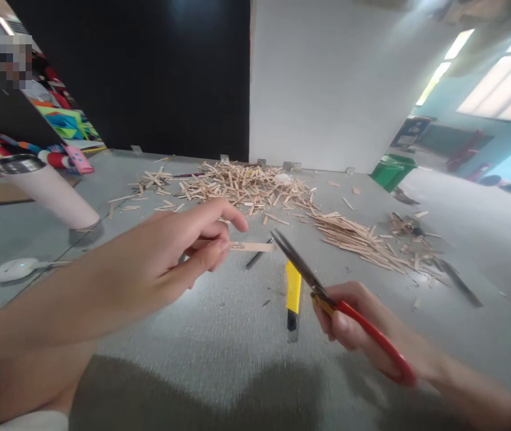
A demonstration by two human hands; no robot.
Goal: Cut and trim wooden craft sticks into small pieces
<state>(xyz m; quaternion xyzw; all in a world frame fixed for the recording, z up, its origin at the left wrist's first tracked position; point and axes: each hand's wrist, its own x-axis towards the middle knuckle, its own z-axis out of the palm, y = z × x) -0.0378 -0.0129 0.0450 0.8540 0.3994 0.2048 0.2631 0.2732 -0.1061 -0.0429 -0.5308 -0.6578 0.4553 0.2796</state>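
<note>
- A white tumbler (pixel 53 191) is lying tilted at the far left of the grey table (pixel 219 335), with a small white disc (pixel 12 269) sitting just in front of it.
- Your left hand (pixel 165 257) is pinching one end of a flat wooden stick (pixel 253 246) between thumb and fingers, holding it level above the table.
- A heap of sticks (pixel 246 182) is spreading across the table behind your hands.
- A yellow knife (pixel 293 299) is lying on the table below the stick, between your two hands.
- Your right hand (pixel 354 323) is gripping red-handled scissors (pixel 327 296); their blades are pointing up-left, and the tips are sitting just beside the stick's free end.
- A second stick pile (pixel 363 239) is lying right of the scissors.
- A green bin (pixel 392 172) is standing at the far right.
</note>
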